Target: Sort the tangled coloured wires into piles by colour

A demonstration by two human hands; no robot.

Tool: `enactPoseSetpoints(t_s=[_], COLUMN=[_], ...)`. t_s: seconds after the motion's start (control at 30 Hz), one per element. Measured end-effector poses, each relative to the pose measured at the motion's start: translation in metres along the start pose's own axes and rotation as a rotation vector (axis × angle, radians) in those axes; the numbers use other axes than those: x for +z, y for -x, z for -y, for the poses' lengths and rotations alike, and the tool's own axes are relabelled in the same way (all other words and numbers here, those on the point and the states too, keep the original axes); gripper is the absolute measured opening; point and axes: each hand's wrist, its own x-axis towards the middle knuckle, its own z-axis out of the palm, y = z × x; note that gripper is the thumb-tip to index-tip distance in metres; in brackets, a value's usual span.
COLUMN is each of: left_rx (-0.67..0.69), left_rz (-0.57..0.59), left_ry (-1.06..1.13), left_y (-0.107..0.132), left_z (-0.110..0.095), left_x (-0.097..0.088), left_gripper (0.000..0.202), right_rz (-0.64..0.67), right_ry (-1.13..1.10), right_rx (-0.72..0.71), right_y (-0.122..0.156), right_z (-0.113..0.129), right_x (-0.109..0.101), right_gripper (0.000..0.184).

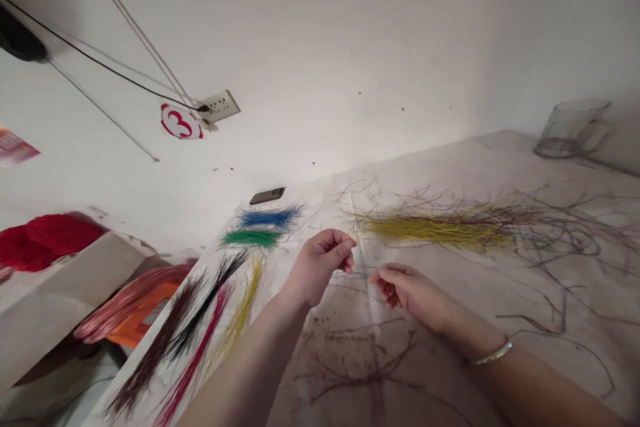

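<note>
Pinching narrowly, both hands (317, 267) (413, 293) — any hold unclear — far from the clear container (571, 129)

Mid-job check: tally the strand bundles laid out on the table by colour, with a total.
Yellow: 2 (long yellow bundle, narrow yellow bundle)
Blue bundle: 1
Green bundle: 1
Black bundle: 1
Dark brown bundle: 1
Red bundle: 1
Total: 7
</note>
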Motion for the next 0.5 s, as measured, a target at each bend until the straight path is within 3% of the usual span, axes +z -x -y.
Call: enactPoseSetpoints(t_s=[0.17, 0.3, 0.37, 0.5], left_rx=[-0.03, -0.043, -0.033, -0.05], left_rz=[0.047, 0.054, 0.071, 0.105], left_ry=[-0.406, -0.531, -0.583, -0.632], left_y=[0.036, 0.052, 0.056, 0.064], left_z=[0.017, 0.032, 0.039, 0.048], left_x=[-0.018, -0.017, -0.013, -0.008], left_gripper=[0.019, 0.015, 0.013, 0.012], right_rz=[-0.032, 0.08, 0.122, 0.081], right_ry=[0.058, 0.23, 0.315, 0.379], right_rx=[-0.035, -0.073, -0.086, -0.113], right_y=[0.01, 0.02, 0.024, 0.025], right_z=[0.013, 0.016, 0.014, 0.01], right_x=[0.003, 0.009, 0.01, 0.008], right_gripper=[0.025, 0.041, 0.037, 0.038])
